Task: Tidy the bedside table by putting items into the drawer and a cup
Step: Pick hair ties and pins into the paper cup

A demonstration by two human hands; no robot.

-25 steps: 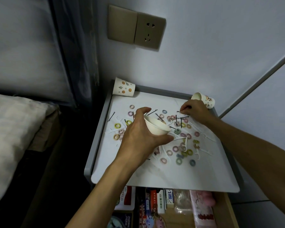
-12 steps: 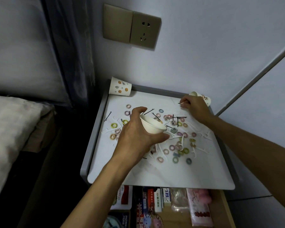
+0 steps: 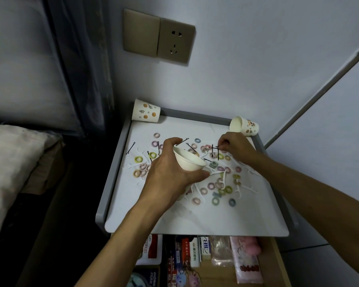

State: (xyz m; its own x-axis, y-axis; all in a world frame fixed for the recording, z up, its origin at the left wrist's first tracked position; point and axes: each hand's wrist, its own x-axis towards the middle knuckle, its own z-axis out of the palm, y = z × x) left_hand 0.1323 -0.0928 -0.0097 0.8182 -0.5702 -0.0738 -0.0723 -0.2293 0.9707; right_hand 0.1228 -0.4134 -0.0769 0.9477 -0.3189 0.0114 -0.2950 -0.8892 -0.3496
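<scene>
My left hand (image 3: 170, 175) grips a plain white paper cup (image 3: 189, 160), tilted with its mouth toward the upper right, above the white top of the bedside table (image 3: 195, 220). My right hand (image 3: 236, 146) pinches a black hairpin (image 3: 216, 146) near the table's back right. Several small coloured hair ties (image 3: 214, 200) and more black hairpins (image 3: 130, 148) lie scattered over the top, with white floss picks (image 3: 250, 188) among them. Below the table's front edge, the drawer (image 3: 278, 264) stands open with boxes and packets inside.
A patterned paper cup (image 3: 146, 111) lies on its side at the table's back left corner, and another (image 3: 244, 126) lies at the back right corner. A wall socket (image 3: 159, 36) sits above. A bed with a pillow (image 3: 10, 162) is on the left.
My right hand went from the pins up to the back right cup and has come back down onto a hairpin. My left hand keeps holding the white cup in about the same place.
</scene>
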